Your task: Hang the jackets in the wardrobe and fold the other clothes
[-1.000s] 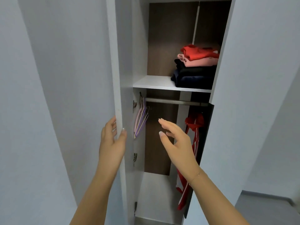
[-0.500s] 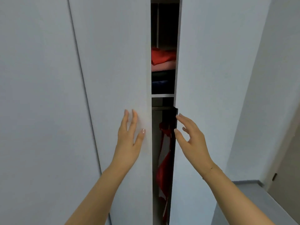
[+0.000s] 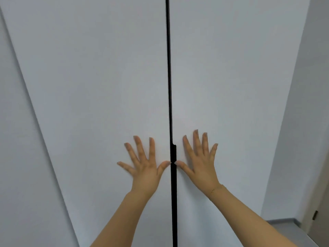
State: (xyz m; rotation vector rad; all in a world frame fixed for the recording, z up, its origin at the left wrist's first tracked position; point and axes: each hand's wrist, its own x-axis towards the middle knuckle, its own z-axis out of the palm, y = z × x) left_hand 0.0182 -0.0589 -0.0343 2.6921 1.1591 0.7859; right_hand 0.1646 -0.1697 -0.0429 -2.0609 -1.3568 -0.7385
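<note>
Two white wardrobe doors fill the head view, closed with only a thin dark seam between them. My left hand presses flat on the left door, fingers spread, thumb at the seam. My right hand presses flat on the right door, its thumb beside the dark handle strip. The jackets and folded clothes are hidden behind the doors.
Another white wardrobe panel runs along the left. A pale wall stands at the right, with grey floor and a door edge in the lower right corner.
Both doors swung shut: the left door closed over the shelf and rail, then the right one. My hands went from the door edges to lying flat on the door fronts.
</note>
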